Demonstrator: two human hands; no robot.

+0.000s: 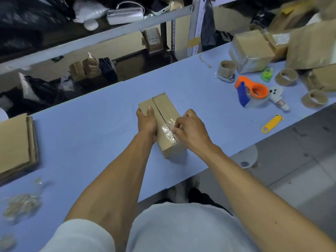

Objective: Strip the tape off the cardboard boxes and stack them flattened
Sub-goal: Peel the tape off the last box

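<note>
Nearest me, my right hand (190, 130) pinches the tape (168, 132) at the near end of the box (163, 113), whose long axis runs away from me, left hand (146, 119) clamping its left side.

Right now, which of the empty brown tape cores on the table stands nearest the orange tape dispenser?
The upright tape core just beyond the orange tape dispenser, towards the shelves. The other two cores lie farther right, by the box pile.

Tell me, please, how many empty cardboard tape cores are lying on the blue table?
3: one core left of the orange tape dispenser, one beyond it, one nearest the table's right edge. Boxes might hide others.
</note>
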